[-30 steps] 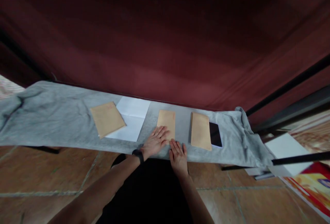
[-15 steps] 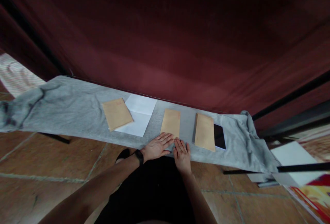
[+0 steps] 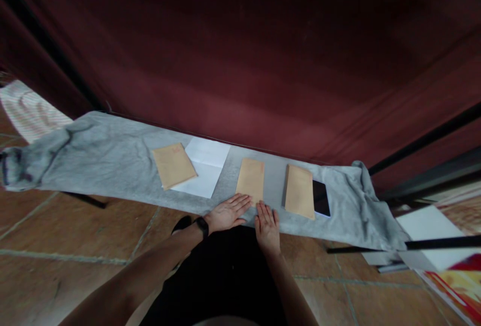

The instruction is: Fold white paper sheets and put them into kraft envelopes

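Observation:
A brown paper envelope (image 3: 251,178) lies flat on the grey cloth in front of me. My left hand (image 3: 229,212), with a dark band on its wrist, rests palm down on the envelope's near end, fingers stretched out. Beside it my right hand (image 3: 267,226) lies flat, its fingertips at the envelope's near right corner. Neither hand grips anything. To the right is a stack of brown envelopes (image 3: 299,192), partly covering a dark-screened tablet or phone (image 3: 321,199). On the left, more brown envelopes (image 3: 175,165) overlap a creased white sheet of paper (image 3: 206,163).
The grey cloth (image 3: 108,160) covers a long narrow table against a dark red wall (image 3: 240,75). Dark table legs (image 3: 84,200) show below it. White boards and a colourful printed sheet (image 3: 456,286) are at the lower right, above the tiled floor (image 3: 90,231).
The view has shifted slightly. My hands have moved a little apart at the envelope's near end, both still flat.

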Demonstrator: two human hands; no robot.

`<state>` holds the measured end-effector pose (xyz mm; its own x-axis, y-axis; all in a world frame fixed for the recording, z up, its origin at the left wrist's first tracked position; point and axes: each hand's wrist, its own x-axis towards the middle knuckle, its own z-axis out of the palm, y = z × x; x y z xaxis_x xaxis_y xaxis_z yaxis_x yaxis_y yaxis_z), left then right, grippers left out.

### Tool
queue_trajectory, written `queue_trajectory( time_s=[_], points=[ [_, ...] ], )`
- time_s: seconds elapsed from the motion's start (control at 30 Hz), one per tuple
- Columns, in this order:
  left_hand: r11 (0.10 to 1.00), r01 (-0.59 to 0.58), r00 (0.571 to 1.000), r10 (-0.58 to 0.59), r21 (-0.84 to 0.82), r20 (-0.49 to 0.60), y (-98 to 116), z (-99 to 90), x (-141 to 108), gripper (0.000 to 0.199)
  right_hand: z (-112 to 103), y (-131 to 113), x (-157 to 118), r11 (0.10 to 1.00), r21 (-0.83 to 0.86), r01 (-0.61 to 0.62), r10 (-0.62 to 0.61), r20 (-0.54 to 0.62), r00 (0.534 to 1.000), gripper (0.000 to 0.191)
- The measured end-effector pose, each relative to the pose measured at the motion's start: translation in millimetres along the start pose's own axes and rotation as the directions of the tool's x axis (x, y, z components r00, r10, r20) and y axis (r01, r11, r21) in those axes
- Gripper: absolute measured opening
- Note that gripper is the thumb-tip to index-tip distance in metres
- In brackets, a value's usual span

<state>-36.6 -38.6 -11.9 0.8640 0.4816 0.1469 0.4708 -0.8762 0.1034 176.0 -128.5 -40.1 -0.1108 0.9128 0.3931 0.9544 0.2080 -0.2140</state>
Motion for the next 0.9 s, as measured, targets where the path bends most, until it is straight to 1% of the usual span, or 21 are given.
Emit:
queue_trajectory(
  time_s=[0.13,0.3,0.4,0.47,0.57,0.73,0.8,0.9],
  points=[
    [1.0,0.012,1.0,-0.012,0.024,-0.023,-2,5.2,-3,0.065,-4,-2,-3,1.0,-0.001,-0.021,0.021,-0.004,1.0,0.048],
    [0.996,0.081,0.995,-0.079,0.039,-0.054,-10,7.4,-16,0.064,-8,-3,-6,0.998,0.028,-0.058,0.059,-0.002,0.998,0.047],
    [0.995,0.089,0.992,-0.085,0.045,-0.089,-15,6.6,-23,0.065,-10,-5,0,0.993,0.057,-0.107,0.107,-0.009,0.994,0.048],
    [0.996,0.08,0.991,-0.074,0.048,-0.11,-16,5.3,-24,0.066,-9,-10,9,0.988,0.08,-0.129,0.131,-0.025,0.991,0.05],
    [0.997,0.066,0.992,-0.06,0.05,-0.111,-15,3.6,-23,0.065,-4,-21,28,0.987,0.126,-0.101,0.104,-0.019,0.994,0.054],
    [0.998,0.067,0.994,-0.064,0.022,-0.093,-15,7.3,-23,0.061,13,-42,56,0.986,0.167,-0.026,0.014,0.075,0.997,0.054],
    [0.997,0.078,0.992,-0.076,0.01,-0.098,-15,10.4,-24,0.062,19,-48,61,0.989,0.148,-0.026,0.011,0.103,0.995,0.054],
    [0.996,0.089,0.991,-0.089,-0.003,-0.102,-15,12.6,-25,0.062,25,-50,59,0.993,0.109,-0.043,0.032,0.108,0.994,0.056]
  ],
)
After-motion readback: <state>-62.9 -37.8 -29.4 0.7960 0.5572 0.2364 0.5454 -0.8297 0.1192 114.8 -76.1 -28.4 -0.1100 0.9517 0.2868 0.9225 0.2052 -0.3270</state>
